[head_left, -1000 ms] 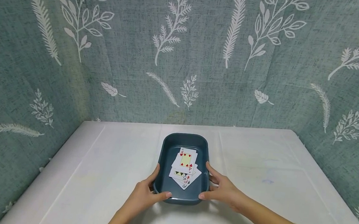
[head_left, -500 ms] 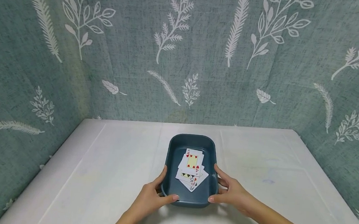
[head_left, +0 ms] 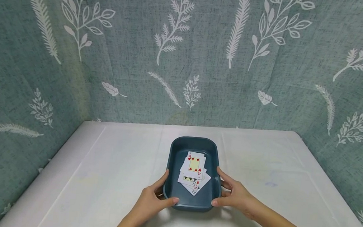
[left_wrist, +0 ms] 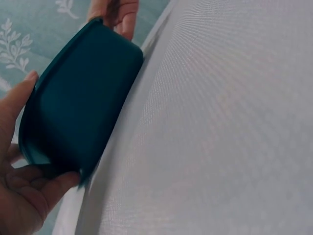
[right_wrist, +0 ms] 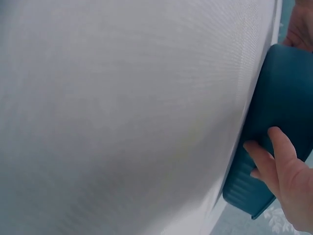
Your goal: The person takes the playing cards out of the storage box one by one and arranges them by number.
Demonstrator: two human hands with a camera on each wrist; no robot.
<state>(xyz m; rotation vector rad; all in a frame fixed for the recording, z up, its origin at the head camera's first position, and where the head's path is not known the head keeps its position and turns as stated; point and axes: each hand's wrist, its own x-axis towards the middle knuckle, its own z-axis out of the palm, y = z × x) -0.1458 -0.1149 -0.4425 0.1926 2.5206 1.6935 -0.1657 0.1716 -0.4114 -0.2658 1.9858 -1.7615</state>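
A dark blue tray (head_left: pixel 195 143) is gripped at its near corners by the left hand (head_left: pixel 151 201) and the right hand (head_left: pixel 236 195), fingers curled round the rim. It sits mid-tabletop (head_left: pixel 105 164), toward the near edge. Playing cards (head_left: pixel 193 170) are stacked inside.

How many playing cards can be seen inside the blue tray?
3, overlapping in the blue tray: the four of hearts on top, a black-suited card beneath, another lowest. More may be hidden.

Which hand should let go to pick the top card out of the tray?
Probably right: the right hand sits at the tray wall nearest the four of hearts; the left hand can keep its grip.
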